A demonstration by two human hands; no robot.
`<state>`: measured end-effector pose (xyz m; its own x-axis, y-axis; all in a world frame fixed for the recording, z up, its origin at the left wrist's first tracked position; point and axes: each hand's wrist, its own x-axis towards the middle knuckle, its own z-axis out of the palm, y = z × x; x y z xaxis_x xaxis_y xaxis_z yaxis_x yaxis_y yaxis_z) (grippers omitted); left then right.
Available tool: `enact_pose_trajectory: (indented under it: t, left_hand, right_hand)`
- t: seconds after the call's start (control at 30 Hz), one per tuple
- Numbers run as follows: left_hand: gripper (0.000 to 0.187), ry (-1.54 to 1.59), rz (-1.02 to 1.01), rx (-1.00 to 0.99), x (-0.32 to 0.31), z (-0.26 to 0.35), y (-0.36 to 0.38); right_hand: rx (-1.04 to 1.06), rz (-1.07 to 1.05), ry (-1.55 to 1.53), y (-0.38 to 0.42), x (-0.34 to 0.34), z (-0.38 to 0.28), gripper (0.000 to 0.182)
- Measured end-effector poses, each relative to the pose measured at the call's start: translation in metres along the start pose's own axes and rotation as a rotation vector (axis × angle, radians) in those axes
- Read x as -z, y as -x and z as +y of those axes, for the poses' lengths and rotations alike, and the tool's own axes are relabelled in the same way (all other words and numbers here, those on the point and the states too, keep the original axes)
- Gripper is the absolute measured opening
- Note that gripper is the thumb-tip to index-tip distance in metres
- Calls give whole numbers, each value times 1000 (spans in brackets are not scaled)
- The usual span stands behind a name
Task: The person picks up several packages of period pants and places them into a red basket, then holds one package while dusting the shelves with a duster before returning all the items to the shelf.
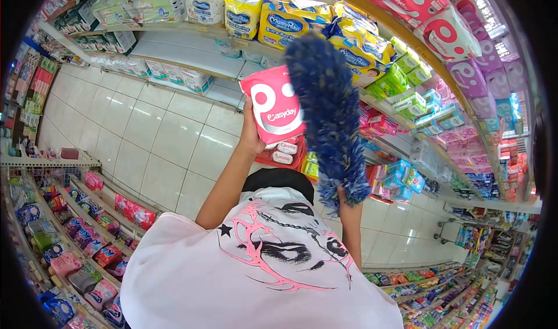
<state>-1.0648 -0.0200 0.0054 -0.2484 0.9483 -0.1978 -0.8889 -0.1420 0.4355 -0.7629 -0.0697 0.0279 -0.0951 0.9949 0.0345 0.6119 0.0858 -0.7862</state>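
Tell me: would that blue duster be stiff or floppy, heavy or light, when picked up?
The blue duster probably gives softly when pushed, since shaggy strands cover it. Its core may be stiffer, as it has a long, nearly straight shape beyond the right hand. It's likely light for its bulk, since that one hand holds it.

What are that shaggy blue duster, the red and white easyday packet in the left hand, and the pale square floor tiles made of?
Shaggy blue duster: soft, matte fibres, maybe synthetic; loose strands cover it.
Red and white easyday packet: probably thin, smooth plastic film; its front bulges softly.
Pale square floor tiles: likely glossy ceramic; they mirror lights.
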Motion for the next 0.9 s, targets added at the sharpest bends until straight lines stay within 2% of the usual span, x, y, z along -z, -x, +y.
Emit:
enact_pose_trajectory:
  t: [0.07,0.1,0.13,0.17,0.23,0.27,0.3,0.33,0.37,0.4,0.47,0.5,0.57,0.6,0.67,0.7,0.73,0.77,0.8,0.83,0.87,0.9]
  left_hand:
    - [68,40,-24,33,0,1,5]
    - [69,80,-48,63,-1,1,7]
    - [69,70,-62,73,0,-2,8]
    - [73,18,-36,124,3,-7,8]
    - [74,-25,-41,256,-7,-15,14]
    - [73,-91,-100,245,-12,-24,17]
    - [71,-149,-168,261,-26,-28,26]
    - [71,-126,-163,369,-13,-44,22]
    - [69,-176,-104,407,-8,-56,22]
    - [64,-170,-73,361,-13,-61,24]
    - [59,-287,0,192,4,-78,10]
    - [59,-294,-15,194,2,-71,8]
    - [58,-1030,26,-163,-5,-53,13]
    - [58,-1034,20,-154,-9,-52,15]
    - [64,-886,-85,96,-13,-52,21]
    - [73,-764,-200,149,11,-70,13]
    - [73,-769,-204,146,5,-71,19]
    - [69,-566,-125,307,-1,-71,27]
    - [64,-359,-48,460,-4,-70,32]
    - [68,-250,-37,423,7,-72,27]
    - [61,-64,-262,544,22,-64,26]
    - [58,26,-245,458,50,-75,14]
  right_hand:
    - [-229,51,-17,-5,3,9,50]
    - [-380,79,-169,-10,5,-6,51]
    - [-384,96,-180,-16,11,-17,51]
    - [-569,-10,-299,-22,20,-25,50]
    - [-661,-83,-510,-28,20,-24,47]
    - [-713,-116,-608,-32,20,-23,46]
    - [-622,-136,-773,-35,12,-26,45]
    - [-519,-154,-931,-40,9,-24,46]
    - [-538,-292,-1029,-47,6,-11,60]
    - [-517,-254,-1052,-48,8,-14,60]
    - [-506,-240,-1067,-50,8,-28,46]
    - [-464,-174,-1085,-50,6,-35,43]
    - [-532,-164,-980,-51,7,-40,41]
    - [-605,-163,-868,-51,6,-42,39]
    - [-588,-128,-864,-44,-3,-49,35]
    - [-494,-146,-756,-43,-8,-53,38]
    - [-394,-164,-649,-44,-11,-55,41]
    - [-393,-163,-654,-42,-12,-54,41]
    - [-160,-190,-519,-41,-15,-52,45]
    - [70,-210,-377,-40,-17,-50,50]
    - [291,-224,-229,-39,-16,-48,54]
    - [197,-247,-449,-36,-6,-73,48]
